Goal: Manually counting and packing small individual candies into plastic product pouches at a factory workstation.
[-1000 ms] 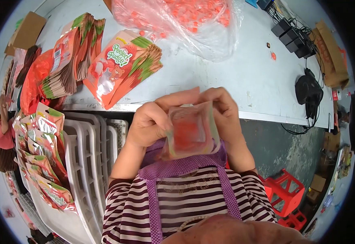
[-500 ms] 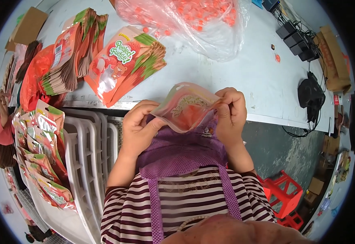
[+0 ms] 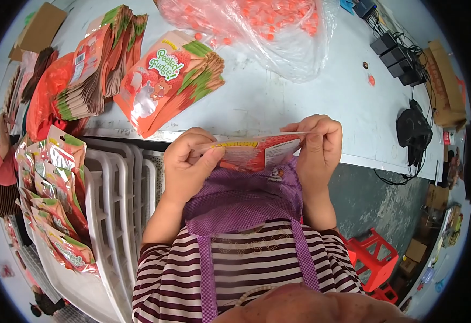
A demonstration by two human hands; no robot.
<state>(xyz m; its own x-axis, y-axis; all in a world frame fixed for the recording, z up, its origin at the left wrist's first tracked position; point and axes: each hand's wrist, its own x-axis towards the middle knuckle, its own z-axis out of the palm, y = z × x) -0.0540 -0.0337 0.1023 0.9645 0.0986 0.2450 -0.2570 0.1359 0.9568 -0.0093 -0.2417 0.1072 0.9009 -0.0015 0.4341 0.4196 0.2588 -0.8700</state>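
A red printed pouch [image 3: 257, 154] is stretched between my two hands, just off the table's near edge and above my purple apron. My left hand [image 3: 188, 164] pinches its left upper corner between thumb and fingers. At the opposite corner my right hand [image 3: 320, 145] grips it the same way. The pouch's top edge is drawn nearly straight, and its mouth looks closed. Its lower part hangs down toward the apron. Beyond it on the table lies a fanned stack of flat pouches [image 3: 157, 81], with another stack of pouches [image 3: 92, 70] to its left.
A clear plastic bag [image 3: 278, 32] of small orange-red pieces lies at the table's far side. Black adapters and cables [image 3: 397, 56] are at the right. On my left, filled pouches [image 3: 63, 215] stand on white stacked trays [image 3: 106, 215]. A red stool [image 3: 373, 258] stands at lower right.
The pouch's mouth was gaping and is now pulled flat and straight. My right hand has moved slightly to the right, and the pouch has tipped so its printed panel shows.
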